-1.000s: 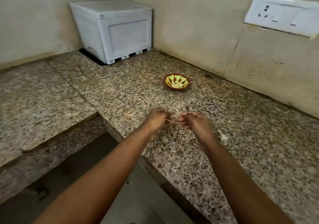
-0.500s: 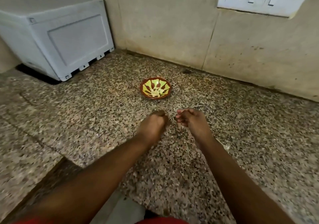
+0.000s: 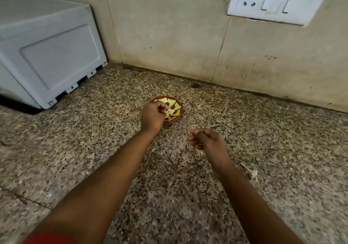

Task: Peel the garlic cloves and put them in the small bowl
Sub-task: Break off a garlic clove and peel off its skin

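Speckled granite bench point(image 3: 94, 149) seen from above. Nearest, a pale scrap of garlic skin point(image 3: 251, 171), lying on the bench nearer than the small bowl and to its right. Right hand point(image 3: 206, 140) hovering near the small bowl's right front, fingers loosely curled, grip apparently empty. Left hand point(image 3: 153, 116) over the near left rim of the small bowl point(image 3: 174, 106), fingers curled together around a pale garlic clove point(image 3: 166, 110). Peeled cloves point(image 3: 171, 112) in the bowl. Beyond, left of the bowl, a white plastic box point(image 3: 50, 55); up the wall, right of the bowl, a white switch plate point(image 3: 275, 3).
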